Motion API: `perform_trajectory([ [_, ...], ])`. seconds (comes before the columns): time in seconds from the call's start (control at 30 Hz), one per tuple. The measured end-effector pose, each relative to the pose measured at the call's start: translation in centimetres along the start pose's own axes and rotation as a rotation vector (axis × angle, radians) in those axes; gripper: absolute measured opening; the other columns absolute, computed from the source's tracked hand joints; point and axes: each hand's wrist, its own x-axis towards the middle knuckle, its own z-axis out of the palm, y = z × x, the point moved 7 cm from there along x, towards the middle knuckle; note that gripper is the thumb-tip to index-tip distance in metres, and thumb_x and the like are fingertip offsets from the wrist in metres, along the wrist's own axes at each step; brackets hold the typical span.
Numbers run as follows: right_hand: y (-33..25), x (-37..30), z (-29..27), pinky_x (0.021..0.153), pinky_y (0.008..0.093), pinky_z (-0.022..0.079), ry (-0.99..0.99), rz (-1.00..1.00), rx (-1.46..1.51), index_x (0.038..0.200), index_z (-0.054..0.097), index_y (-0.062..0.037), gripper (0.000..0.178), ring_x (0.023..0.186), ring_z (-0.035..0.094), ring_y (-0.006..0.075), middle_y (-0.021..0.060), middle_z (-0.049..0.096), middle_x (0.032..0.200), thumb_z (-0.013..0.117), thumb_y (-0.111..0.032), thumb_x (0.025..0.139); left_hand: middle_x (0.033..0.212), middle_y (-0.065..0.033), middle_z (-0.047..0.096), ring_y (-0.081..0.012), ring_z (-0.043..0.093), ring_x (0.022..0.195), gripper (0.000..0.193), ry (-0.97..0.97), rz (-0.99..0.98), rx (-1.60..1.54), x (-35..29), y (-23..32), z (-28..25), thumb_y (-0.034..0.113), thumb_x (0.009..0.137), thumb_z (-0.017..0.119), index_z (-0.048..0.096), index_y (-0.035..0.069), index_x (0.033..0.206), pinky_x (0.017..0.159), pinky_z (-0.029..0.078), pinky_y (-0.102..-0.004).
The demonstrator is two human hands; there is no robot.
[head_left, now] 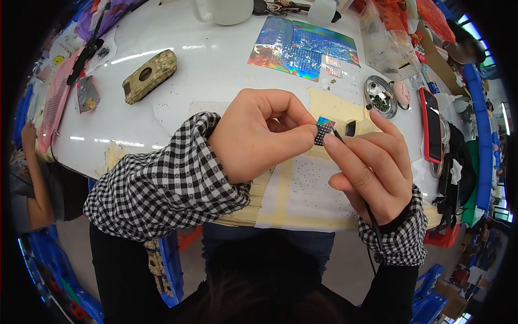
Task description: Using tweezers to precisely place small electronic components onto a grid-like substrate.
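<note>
Over the table's front part, my left hand (264, 135) pinches the edge of a small dotted card (322, 134) between thumb and index finger. The card is dark with rows of pale dots and has a shiny rainbow-coloured top edge. My right hand (372, 167) is closed around a thin black pointed tool (338, 135); its tip is at the card's right side, and I cannot make out whether it touches. A black cord runs down past my right wrist. Below the hands lies a white sheet (313, 186) scattered with tiny dark specks, with yellowish tape along it.
A camouflage-patterned shell with a round hole (164, 63) lies back left. Shiny rainbow sheets (270, 51) lie at the back. To the right are a round metal dish (371, 86) with dark bits and a red-edged phone (430, 124). Another person's arm (35, 167) shows far left.
</note>
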Motion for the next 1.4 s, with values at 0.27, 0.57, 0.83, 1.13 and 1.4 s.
perform_trajectory([
  [0.27, -0.3, 0.0, 0.2, 0.091, 0.0464, 0.048, -0.021, -0.03, -0.001, 0.104, 0.069, -0.0054, 0.037, 0.083, 0.058, 0.0206, 0.0057, 0.062, 0.088, 0.061, -0.034, 0.082, 0.084, -0.003, 0.064, -0.006, 0.057, 0.077, 0.01, 0.039, 0.017, 0.029, 0.3, 0.0, -0.5, 0.007, 0.084, 0.063, 0.06, -0.001, 0.088, 0.071, 0.046, -0.0202],
  [0.57, -1.3, -3.1, 0.6, 0.081, 0.0405, 0.053, -0.217, -0.039, 0.094, 0.1, 0.066, -0.0048, 0.034, 0.084, 0.061, 0.023, 0.0116, 0.065, 0.096, 0.069, -0.028, 0.075, 0.084, -0.004, 0.065, -0.006, 0.057, 0.078, 0.013, 0.067, 0.116, 0.098, 0.4, -0.2, -1.1, 0.013, 0.086, 0.062, 0.061, 0.001, 0.09, 0.071, 0.043, -0.0205],
  [0.83, -2.7, -5.4, 1.6, 0.085, 0.0416, 0.051, -0.224, 0.019, 0.127, 0.09, 0.062, -0.0055, 0.022, 0.089, 0.061, 0.0246, 0.0131, 0.064, 0.102, 0.067, -0.018, 0.072, 0.086, -0.0026, 0.065, -0.006, 0.056, 0.079, 0.015, 0.074, 0.172, 0.064, 0.7, 0.2, -1.0, 0.018, 0.085, 0.063, 0.064, 0.003, 0.089, 0.07, 0.042, -0.0216],
  [1.13, -3.5, -5.5, 2.6, 0.093, 0.0428, 0.047, -0.326, -0.041, 0.003, 0.084, 0.057, -0.005, 0.017, 0.091, 0.06, 0.0253, 0.0146, 0.063, 0.103, 0.06, -0.013, 0.069, 0.088, -0.0016, 0.065, -0.008, 0.058, 0.083, 0.017, 0.089, 0.209, 0.105, 0.7, 0.4, -1.3, 0.021, 0.085, 0.063, 0.065, 0.005, 0.091, 0.072, 0.043, -0.0231],
  [1.4, -2.4, -4.4, 0.8, 0.093, 0.0494, 0.045, -0.378, 0.082, 0.211, 0.087, 0.057, -0.0035, 0.017, 0.087, 0.06, 0.0305, 0.0182, 0.064, 0.107, 0.065, -0.01, 0.074, 0.089, -0.0018, 0.066, -0.0082, 0.059, 0.083, 0.017, 0.064, 0.185, 0.083, 0.7, 0.2, -1.1, 0.022, 0.086, 0.063, 0.065, 0.006, 0.091, 0.072, 0.043, -0.0232],
])
